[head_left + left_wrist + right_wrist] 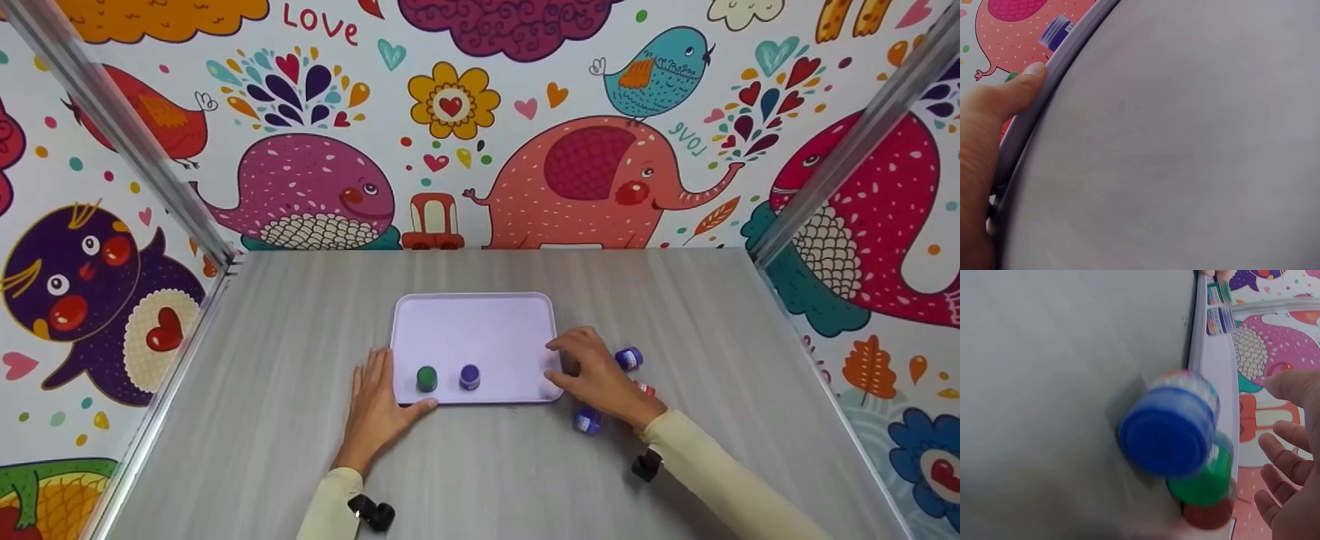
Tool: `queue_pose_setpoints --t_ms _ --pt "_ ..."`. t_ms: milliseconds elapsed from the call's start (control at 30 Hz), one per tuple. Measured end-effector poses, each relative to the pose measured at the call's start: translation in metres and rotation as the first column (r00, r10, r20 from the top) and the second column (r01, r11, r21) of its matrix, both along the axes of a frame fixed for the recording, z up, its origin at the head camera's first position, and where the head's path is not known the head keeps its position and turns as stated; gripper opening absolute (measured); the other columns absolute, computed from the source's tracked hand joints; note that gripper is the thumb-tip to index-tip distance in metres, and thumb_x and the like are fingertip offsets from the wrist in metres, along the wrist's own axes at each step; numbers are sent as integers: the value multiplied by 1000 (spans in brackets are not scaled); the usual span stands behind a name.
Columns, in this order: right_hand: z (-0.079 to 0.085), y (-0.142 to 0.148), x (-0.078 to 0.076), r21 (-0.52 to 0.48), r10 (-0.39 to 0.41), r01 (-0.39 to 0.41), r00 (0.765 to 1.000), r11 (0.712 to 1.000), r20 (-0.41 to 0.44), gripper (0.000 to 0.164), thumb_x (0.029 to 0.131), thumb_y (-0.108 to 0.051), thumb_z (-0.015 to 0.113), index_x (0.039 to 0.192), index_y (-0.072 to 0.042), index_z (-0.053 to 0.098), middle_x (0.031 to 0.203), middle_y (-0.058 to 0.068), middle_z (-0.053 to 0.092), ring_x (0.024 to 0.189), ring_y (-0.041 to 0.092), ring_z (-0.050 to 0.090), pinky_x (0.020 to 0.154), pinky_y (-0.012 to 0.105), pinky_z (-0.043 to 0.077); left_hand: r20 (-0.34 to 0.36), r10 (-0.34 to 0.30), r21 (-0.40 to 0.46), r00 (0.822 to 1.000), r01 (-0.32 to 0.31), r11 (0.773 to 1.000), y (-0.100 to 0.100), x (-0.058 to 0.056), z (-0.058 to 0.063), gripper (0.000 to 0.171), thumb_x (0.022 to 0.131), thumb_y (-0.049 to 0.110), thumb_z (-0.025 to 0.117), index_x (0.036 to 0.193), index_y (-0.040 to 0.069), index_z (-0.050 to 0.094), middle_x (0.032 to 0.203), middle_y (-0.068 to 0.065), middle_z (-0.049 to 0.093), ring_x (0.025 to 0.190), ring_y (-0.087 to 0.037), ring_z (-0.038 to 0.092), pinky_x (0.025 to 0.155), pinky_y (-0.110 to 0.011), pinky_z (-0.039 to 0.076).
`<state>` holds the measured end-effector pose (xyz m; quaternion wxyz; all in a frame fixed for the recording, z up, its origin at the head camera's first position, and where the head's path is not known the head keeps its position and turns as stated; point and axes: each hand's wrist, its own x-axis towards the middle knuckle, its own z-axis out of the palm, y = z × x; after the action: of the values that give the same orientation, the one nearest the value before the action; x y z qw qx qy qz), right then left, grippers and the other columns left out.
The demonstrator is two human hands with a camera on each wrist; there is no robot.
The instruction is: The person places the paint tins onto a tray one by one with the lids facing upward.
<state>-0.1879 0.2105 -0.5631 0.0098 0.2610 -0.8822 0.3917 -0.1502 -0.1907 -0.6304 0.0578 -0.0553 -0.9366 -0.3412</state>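
- The tray (480,330) lies on the worktop (300,315) at the middle of the frame, a little below centre.
- The left hand (381,409) is at its lower left corner, fingers straight along the left edge; from the left wrist I see the thumb resting on the rim.
- The right hand (596,375) hovers at the tray's right edge, thumb and fingers parted wide with a bare gap between; I can't tell whether it touches the rim.
- Two jars stand upright in the tray's lower left: a green jar (427,379) and, just right of it, a purple jar (470,377).
- Right of the tray, around the right hand, are an upper blue jar (628,358), a red jar (646,389) mostly hidden by the wrist, and a lower blue jar (587,421).
- The right wrist view also shows a second green jar (1204,482), blurred.
- Behind, the wall (540,82) carries a painted elephant (581,184) and whale (315,180).
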Motion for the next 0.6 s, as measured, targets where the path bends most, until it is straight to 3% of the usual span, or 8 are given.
queue_pose_setpoints --t_ms 200,433,600 --pt "0 18 -1 17 -46 46 999 999 15 38 98 -18 87 131 -4 75 129 11 68 121 22 53 97 40 60 -2 0 -3 1000 0 1000 -1 -1 1 128 83 59 92 168 -11 27 174 -34 30 166 -50 17 135 -66 3" --pt "-10 35 3 33 -100 99 995 994 13 40 95 -18 90 130 -5 75 126 8 70 119 23 54 100 39 56 -8 -3 -6 1000 3 1000 -1 0 -1 128 83 60 91 167 -13 28 173 -34 30 166 -51 18 135 -66 3" --pt "-16 45 5 40 -156 154 986 987 55 39 96 -17 88 132 -6 75 129 4 70 123 24 54 108 46 53 -15 -7 0 1000 7 1000 1 0 0 128 83 60 91 167 -13 28 173 -35 31 165 -51 19 135 -66 4"
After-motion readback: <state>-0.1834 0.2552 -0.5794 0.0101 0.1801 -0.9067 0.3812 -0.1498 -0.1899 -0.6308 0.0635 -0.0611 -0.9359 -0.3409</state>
